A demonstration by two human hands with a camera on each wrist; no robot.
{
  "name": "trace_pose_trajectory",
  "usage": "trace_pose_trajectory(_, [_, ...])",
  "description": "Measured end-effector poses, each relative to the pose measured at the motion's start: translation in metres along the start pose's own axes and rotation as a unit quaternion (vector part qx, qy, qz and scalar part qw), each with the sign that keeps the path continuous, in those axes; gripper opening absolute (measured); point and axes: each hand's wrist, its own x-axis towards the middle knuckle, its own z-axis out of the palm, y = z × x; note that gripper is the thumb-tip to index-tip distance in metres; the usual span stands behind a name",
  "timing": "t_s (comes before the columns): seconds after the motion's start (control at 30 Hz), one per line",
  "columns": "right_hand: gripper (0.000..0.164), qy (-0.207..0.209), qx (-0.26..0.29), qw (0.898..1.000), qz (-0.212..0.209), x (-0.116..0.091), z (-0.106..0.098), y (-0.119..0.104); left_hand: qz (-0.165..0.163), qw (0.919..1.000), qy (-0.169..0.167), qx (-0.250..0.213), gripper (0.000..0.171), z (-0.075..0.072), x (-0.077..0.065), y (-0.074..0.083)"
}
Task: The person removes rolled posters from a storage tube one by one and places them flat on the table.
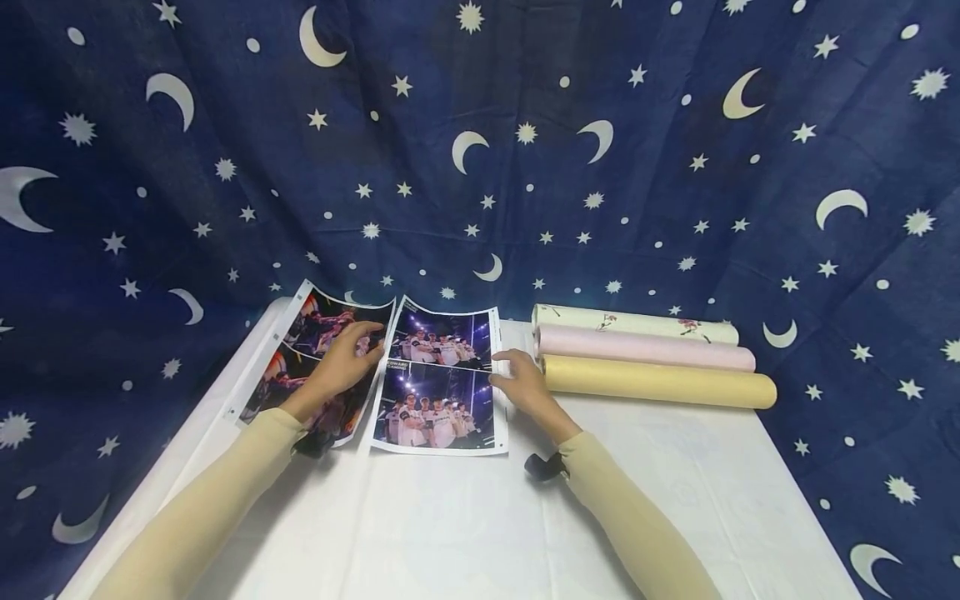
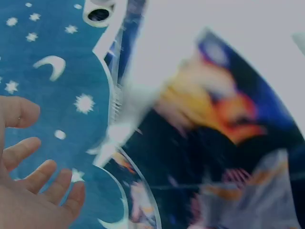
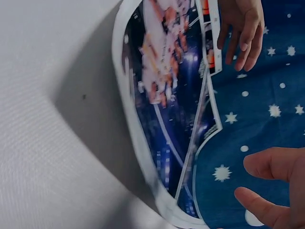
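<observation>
Two glossy printed sheets stand side by side at the table's far end. Dark concert-like pictures fill the left sheet, which slants and bows upward; on the right sheet are two pictures of a group in white shirts. My left hand reaches over the left sheet, fingertips at its inner edge; in the left wrist view its fingers are loosely spread around nothing. At the outer edge of the right sheet is my right hand. Its thumb and finger stand apart in the right wrist view, beside the sheet's curled border.
Right of the sheets lie three rolls: a cream flowered roll, a pink roll and a yellow roll. A white cloth covers the table. Behind and beside it hangs a blue curtain with moons and stars.
</observation>
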Motion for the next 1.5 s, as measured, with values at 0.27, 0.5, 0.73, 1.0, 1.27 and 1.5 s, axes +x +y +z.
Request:
trace_pose_trajectory(0.27, [0.04, 0.013, 0.039, 0.999, -0.027, -0.02, -0.02, -0.01, 0.02, 0.9986, 0.031, -0.037, 0.046, -0.003, -0.015, 0.033])
trace_pose_trajectory(0.5, [0.043, 0.007, 0.059, 0.997, -0.038, -0.038, -0.041, -0.015, 0.01, 0.9982, 0.024, -0.054, 0.046, 0.001, -0.03, 0.062])
trace_pose_trajectory(0.73, [0.042, 0.014, 0.067, 0.996, -0.052, -0.051, -0.062, -0.01, 0.042, 0.9935, 0.024, -0.103, 0.047, 0.01, -0.039, 0.087])
trace_pose_trajectory(1.0, [0.045, 0.025, 0.083, 0.995, -0.057, -0.062, -0.083, -0.001, 0.039, 0.9896, 0.001, -0.139, 0.049, 0.023, -0.043, 0.109])
trace_pose_trajectory(1.27, [0.047, 0.032, 0.087, 0.995, -0.04, -0.069, -0.102, 0.005, 0.03, 0.9813, -0.008, -0.19, 0.051, 0.04, -0.037, 0.123])
trace_pose_trajectory(1.5, [0.047, 0.045, 0.095, 0.994, -0.026, -0.075, -0.119, 0.012, 0.032, 0.9662, -0.025, -0.254, 0.048, 0.059, -0.03, 0.134])
